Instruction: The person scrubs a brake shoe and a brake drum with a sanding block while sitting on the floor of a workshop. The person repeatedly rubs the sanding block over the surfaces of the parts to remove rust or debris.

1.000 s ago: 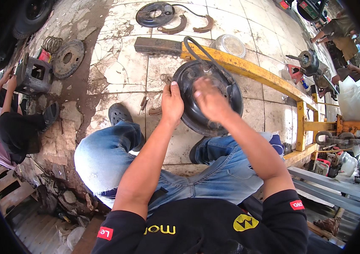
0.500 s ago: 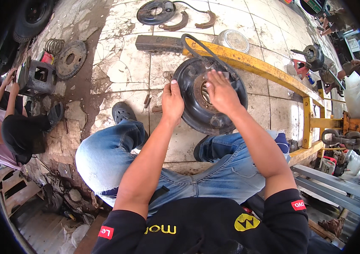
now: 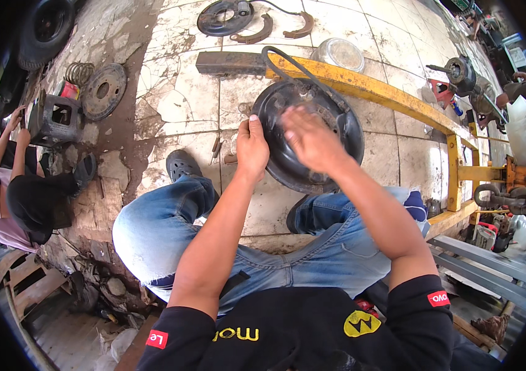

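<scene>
A round black brake backing plate (image 3: 351,139) is held tilted in front of my knees, with a black cable (image 3: 312,75) looping from its upper part. My left hand (image 3: 252,149) grips its left rim, thumb along the edge and fingers hidden behind. My right hand (image 3: 313,141), slightly blurred, lies over the plate's face with fingers stretched out, covering part of the centre hole. Nothing shows in that hand. Farther off lie a second backing plate (image 3: 216,23) and two curved brake shoes (image 3: 255,31).
A yellow steel frame (image 3: 368,93) crosses behind the plate and runs down the right. A clear round tub (image 3: 341,54) stands beyond it. At left are a rusty disc (image 3: 105,91), a coil spring (image 3: 80,73), a dark plastic crate (image 3: 59,119) and another person (image 3: 34,191) sitting.
My right hand has slid left and slightly down across the plate's face, uncovering its right part. My left hand keeps its hold on the rim.
</scene>
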Action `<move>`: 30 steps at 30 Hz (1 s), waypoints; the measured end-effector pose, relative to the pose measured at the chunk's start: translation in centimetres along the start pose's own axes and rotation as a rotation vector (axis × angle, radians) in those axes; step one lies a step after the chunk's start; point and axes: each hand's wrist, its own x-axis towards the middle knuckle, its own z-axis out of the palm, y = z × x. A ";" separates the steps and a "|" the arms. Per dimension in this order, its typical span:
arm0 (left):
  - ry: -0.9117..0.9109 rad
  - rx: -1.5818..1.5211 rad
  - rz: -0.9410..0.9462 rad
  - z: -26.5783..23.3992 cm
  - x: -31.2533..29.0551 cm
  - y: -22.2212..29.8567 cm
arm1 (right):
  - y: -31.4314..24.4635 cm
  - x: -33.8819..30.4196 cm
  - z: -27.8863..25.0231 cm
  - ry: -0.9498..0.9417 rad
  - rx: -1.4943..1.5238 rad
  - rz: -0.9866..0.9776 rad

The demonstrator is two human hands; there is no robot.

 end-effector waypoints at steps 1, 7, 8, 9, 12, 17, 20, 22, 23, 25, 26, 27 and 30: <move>-0.015 0.004 -0.006 0.1 0.1 0.0 | 1.4 0.2 -0.2 0.036 -0.019 0.130; 0.027 0.061 0.009 0.4 -0.5 0.7 | -1.3 -0.6 0.4 0.016 0.071 -0.063; 0.028 0.061 0.004 0.3 -0.5 0.7 | -0.2 -0.4 0.4 0.052 0.032 -0.003; 0.006 0.062 0.003 0.3 -0.6 0.7 | 1.6 -0.2 0.4 0.090 -0.005 0.064; -0.003 0.065 0.010 0.5 -0.4 0.4 | 1.9 0.1 -0.3 0.108 -0.020 0.237; 0.030 0.056 0.022 0.2 0.0 -0.1 | -0.3 0.0 0.0 0.074 0.037 0.035; -0.013 0.059 0.004 0.7 -0.2 0.3 | 2.7 0.0 0.4 0.119 -0.031 0.212; 0.002 0.072 0.028 0.7 -0.3 0.3 | 1.6 0.6 0.6 0.120 -0.138 0.219; 0.010 0.079 0.040 0.7 -0.3 0.4 | 0.6 0.1 0.9 0.098 -0.051 0.100; 0.008 0.080 0.031 0.0 0.2 -0.4 | -0.5 0.2 -0.3 0.046 0.010 0.030; 0.008 0.080 0.026 -0.3 0.4 -0.8 | -0.6 0.2 -0.6 0.021 0.040 -0.006; 0.013 0.084 0.026 0.6 -0.3 0.3 | 1.0 0.1 -0.5 0.073 -0.043 0.102; 0.025 0.101 0.024 1.1 -0.4 0.7 | 2.3 -0.1 0.3 0.148 -0.097 0.292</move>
